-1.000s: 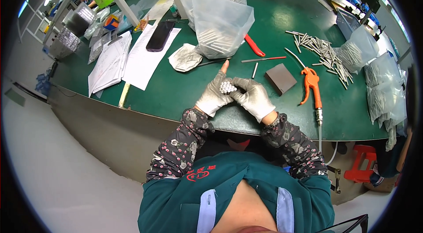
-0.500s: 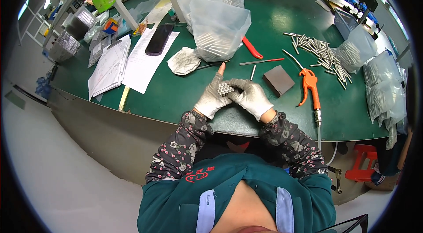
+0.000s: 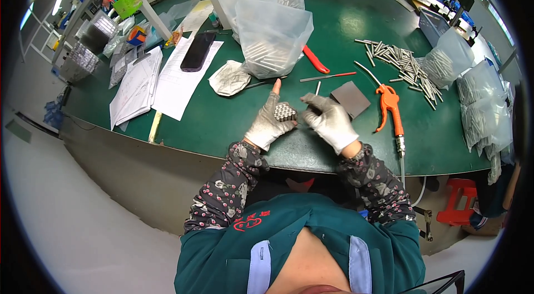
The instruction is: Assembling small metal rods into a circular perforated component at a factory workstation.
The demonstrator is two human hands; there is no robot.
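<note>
My left hand [image 3: 266,126], in a pale work glove with bare fingertips, is closed around a tight bundle of metal pins [image 3: 285,112]. The pin ends face up, and the thumb points away from me. Just right of the bundle, my right hand [image 3: 332,124], gloved the same way, hovers over the table edge. Its fingers are bent and a little apart, slightly blurred, with nothing visible between them. Beyond those fingers lies a single metal pin [image 3: 317,87], partly hidden. A dark grey block [image 3: 350,100] sits beside the right hand.
An orange air blow gun [image 3: 391,106] and a heap of loose metal pins [image 3: 397,66] lie to the right. Plastic bags of pins [image 3: 267,43] stand ahead, near red-handled pliers [image 3: 316,60] and a slim file [image 3: 328,77]. Papers [image 3: 183,82] and a phone [image 3: 198,52] lie left.
My right hand has come away from the bundle and moved to the right, near the grey block. The left hand still holds the pins in nearly the same place.
</note>
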